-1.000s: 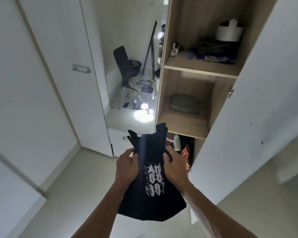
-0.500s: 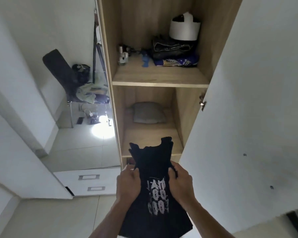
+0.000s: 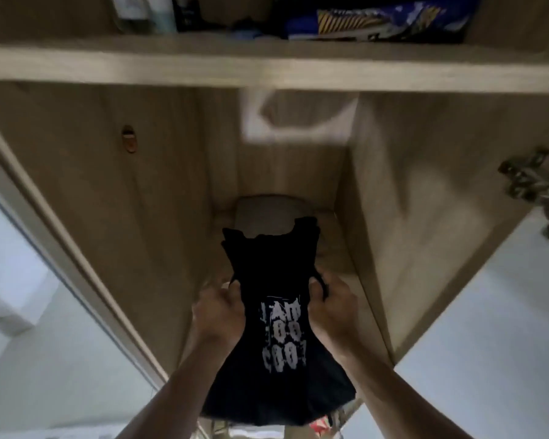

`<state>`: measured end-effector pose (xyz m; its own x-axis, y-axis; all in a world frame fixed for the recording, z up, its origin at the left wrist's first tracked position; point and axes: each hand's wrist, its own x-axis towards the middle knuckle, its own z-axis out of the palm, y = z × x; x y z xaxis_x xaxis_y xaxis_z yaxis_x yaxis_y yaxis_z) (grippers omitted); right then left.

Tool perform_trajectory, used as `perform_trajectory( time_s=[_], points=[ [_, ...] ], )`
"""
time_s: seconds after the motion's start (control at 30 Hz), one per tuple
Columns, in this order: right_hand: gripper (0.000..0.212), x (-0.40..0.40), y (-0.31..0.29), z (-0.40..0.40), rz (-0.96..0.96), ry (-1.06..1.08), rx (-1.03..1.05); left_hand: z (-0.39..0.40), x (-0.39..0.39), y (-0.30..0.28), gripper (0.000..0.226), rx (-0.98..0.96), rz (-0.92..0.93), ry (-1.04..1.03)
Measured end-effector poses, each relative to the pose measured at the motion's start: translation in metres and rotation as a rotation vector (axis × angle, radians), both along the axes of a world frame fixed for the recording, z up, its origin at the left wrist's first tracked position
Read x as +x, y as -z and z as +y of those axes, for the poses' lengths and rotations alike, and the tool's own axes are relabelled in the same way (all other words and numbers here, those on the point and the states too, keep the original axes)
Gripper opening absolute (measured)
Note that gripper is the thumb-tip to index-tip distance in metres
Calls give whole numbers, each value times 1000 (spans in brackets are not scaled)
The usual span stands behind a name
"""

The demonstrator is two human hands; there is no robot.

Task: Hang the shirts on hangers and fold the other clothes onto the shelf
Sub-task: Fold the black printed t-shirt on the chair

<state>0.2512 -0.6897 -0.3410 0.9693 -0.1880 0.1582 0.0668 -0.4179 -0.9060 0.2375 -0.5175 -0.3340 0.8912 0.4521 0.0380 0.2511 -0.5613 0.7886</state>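
Single head-worn wide-angle view, looking forward and slightly down into an open light-wood wardrobe compartment (image 3: pixel 393 191) at close range. Upper wooden shelf edge (image 3: pixel 267 69) crosses the frame top; metal door hinge (image 3: pixel 530 185) at right edge. Forearms enter from the bottom. Edges blurred.

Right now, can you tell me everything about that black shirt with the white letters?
The shirt is black soft cloth, folded narrow, with blurry white letters printed on its front. Its top end looks sleeveless, with a scooped neck, and points into the wooden cupboard, over the shelf. The left hand and right hand pinch its sides. The bottom end hangs loose between the arms.
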Motion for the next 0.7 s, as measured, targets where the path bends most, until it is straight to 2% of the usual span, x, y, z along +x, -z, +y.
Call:
perform_trajectory(
  time_s=[0.23, 0.43, 0.7],
  points=[
    [24, 100, 71, 3, 3, 2, -69, 0, 93, 61, 27, -35, 16, -48],
    [31, 135, 89, 1, 17, 4, -40, 4, 129, 85, 25, -49, -60, -23],
    [33, 143, 114, -9, 87, 47, -31, 16, 139, 120, 24, -121, -9, -61]
  ],
)
